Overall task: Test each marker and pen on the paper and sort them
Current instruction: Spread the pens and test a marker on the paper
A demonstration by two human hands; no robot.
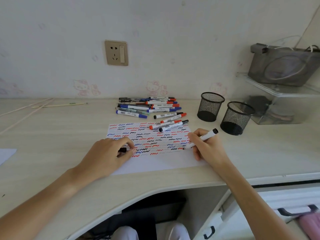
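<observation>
A pale wood-grain desk (pixel 52 135) runs along a wall papered with faint pink cartoon cats, where a beige wall socket (pixel 116 52) sits above a loose pile of markers and pens (pixel 147 106). To the right stand two black mesh pen cups (pixel 210 106), near each other, in front of a clear shelf unit (pixel 277 94) carrying a grey bag (pixel 284 66). A sheet of paper (pixel 155 163) covered in red, blue and black squiggles lies at the desk's front edge, with a few markers resting across its far edge. The left hand (pixel 107 153) rests on the paper's left side, its fingers curled round a small black cap (pixel 123 150). The right hand (pixel 209 146) pinches a white marker (pixel 201 138), tip down on the paper, black end tilted up toward the cups.
</observation>
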